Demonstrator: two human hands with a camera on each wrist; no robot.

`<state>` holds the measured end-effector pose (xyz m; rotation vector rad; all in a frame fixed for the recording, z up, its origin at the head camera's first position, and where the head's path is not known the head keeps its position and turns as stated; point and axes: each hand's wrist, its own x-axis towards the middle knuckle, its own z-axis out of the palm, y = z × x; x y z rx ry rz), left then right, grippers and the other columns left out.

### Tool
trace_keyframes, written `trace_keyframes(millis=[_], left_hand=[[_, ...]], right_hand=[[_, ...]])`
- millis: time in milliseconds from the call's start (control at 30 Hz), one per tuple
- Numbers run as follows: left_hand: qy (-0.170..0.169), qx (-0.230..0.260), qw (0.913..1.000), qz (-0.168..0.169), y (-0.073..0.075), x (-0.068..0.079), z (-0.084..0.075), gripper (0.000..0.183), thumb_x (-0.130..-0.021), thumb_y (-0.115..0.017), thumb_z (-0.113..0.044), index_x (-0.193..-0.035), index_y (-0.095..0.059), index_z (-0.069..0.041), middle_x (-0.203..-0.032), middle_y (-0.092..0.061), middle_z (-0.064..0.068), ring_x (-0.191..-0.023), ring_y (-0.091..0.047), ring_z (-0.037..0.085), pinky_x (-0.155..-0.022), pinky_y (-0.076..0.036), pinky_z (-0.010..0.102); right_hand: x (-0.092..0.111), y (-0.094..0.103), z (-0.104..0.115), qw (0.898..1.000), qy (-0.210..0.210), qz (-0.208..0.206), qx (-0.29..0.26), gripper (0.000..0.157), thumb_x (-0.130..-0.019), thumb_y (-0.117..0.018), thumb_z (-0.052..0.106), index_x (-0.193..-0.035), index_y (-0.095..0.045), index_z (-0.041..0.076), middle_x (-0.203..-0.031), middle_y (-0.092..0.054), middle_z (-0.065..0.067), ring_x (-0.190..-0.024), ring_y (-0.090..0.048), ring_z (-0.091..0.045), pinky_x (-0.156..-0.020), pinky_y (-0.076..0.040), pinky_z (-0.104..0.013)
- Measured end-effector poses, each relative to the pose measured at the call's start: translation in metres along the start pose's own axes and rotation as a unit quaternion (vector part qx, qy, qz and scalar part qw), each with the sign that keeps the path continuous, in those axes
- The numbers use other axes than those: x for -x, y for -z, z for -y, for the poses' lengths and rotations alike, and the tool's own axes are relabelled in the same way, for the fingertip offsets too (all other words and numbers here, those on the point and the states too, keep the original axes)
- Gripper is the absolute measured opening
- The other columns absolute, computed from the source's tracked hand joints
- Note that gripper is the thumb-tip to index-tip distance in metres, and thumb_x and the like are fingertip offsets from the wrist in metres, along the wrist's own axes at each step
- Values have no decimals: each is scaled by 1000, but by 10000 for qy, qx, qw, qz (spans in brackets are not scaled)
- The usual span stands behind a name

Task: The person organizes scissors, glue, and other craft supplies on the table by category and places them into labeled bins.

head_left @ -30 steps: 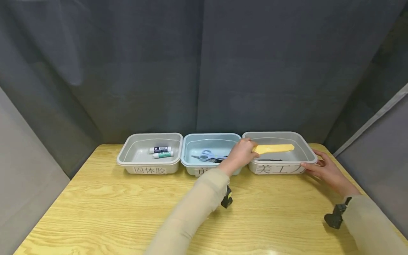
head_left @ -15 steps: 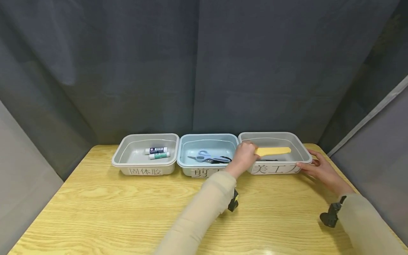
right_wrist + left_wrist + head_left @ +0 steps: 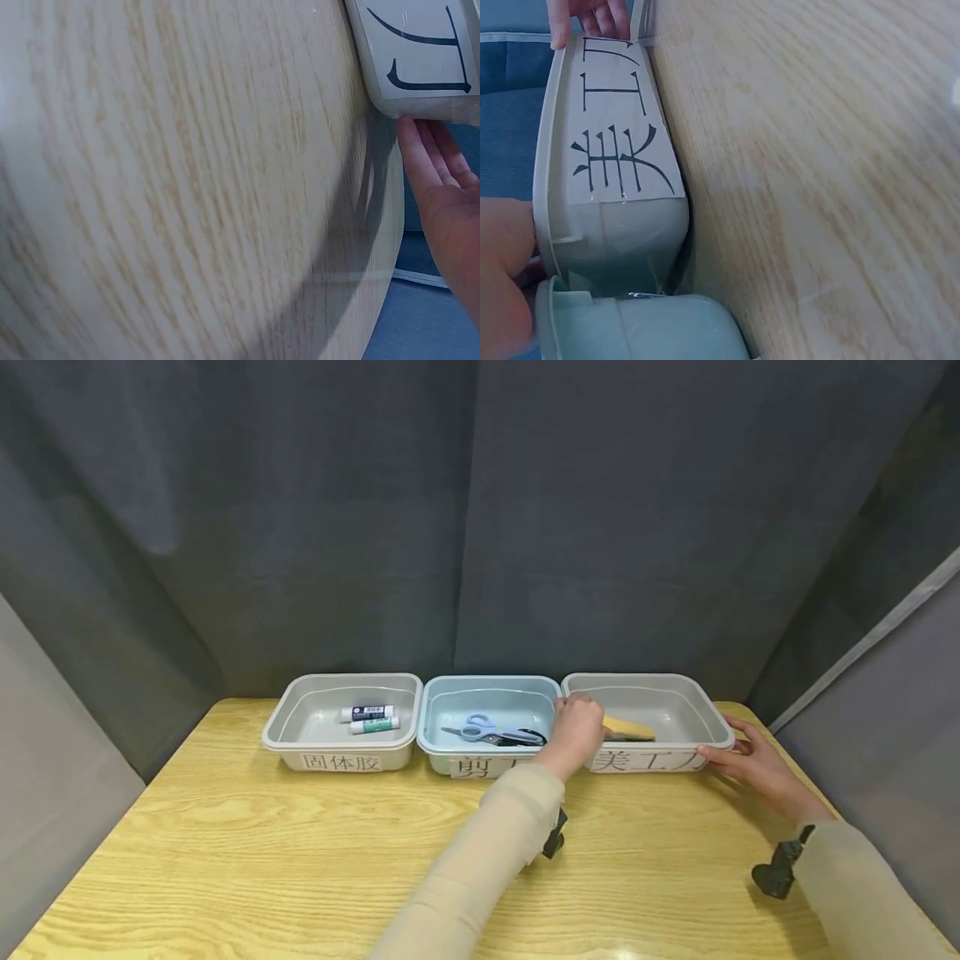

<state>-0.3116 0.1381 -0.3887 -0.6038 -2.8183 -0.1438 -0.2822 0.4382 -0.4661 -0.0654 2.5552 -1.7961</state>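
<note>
My left hand (image 3: 578, 727) reaches over the left rim of the right grey bin (image 3: 686, 727) and grips the near end of a yellow utility knife (image 3: 628, 728). The knife slants down into that bin, its tip low by the front wall; dark items lie partly hidden beneath it. My right hand (image 3: 765, 770) touches the bin's right end, fingers fairly straight along the end wall and thumb at the front corner. The right wrist view shows these fingers (image 3: 435, 154) against the bin's end. In the left wrist view, part of my left hand (image 3: 502, 262) shows beside the rim; the knife is hidden there.
A blue bin (image 3: 491, 681) with blue-handled scissors (image 3: 495, 729) and black-handled scissors (image 3: 528, 739) stands in the middle. The left grey bin (image 3: 303, 722) holds two glue sticks (image 3: 373, 725). Paper labels mark the fronts. Wooden table (image 3: 300, 860) extends in front; a dark curtain (image 3: 337, 527) hangs behind.
My left hand has lowered slightly, and the yellow utility knife's far end has dropped and drawn in toward the bin's front wall. My right hand stays at the bin's right end.
</note>
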Motion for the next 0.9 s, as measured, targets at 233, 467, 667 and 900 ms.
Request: trace_keyframes(millis=[233, 467, 667, 900], left_hand=[[-226, 267, 9990, -293, -2, 0, 8, 30, -79, -64, -47, -92, -71, -22, -99, -64, -8, -97, -57, 8, -83, -45, 24], [-282, 997, 9943, -268, 7, 1, 15, 29, -84, -63, -37, -109, -67, -22, -108, -62, -5, -99, -58, 12, -80, -49, 23], [-439, 1376, 9891, -270, 13, 13, 26, 25, -89, -58, -27, -113, -64, -22, -104, -62, -7, -91, -59, 6, -69, -48, 19], [-625, 1616, 9849, -3, 12, 28, 57, 23, -88, -57, -26, -108, -66, -21, -100, -62, -6, -90, -59, 8, -69, -48, 21]], right_hand=[[-3, 0, 0, 10000, -22, -18, 11, 79, -85, -65, 22, -145, -14, 20, -106, -50, 14, -89, -58, 5, -74, -51, -18], [-1, 5, 1, 10000, 24, 38, 68, 77, -86, -63, 20, -145, -14, 20, -108, -51, 9, -91, -58, 3, -75, -51, -20], [14, 1, 34, 9820, -191, -175, 1870, 86, -86, -59, 41, -147, -7, 10, -132, -33, -22, -108, -47, -26, -82, -46, -44], [30, -21, 68, 9397, 803, -1044, 3155, 89, -83, -64, 37, -143, -12, -5, -133, -22, -38, -116, -26, -54, -85, -27, -67]])
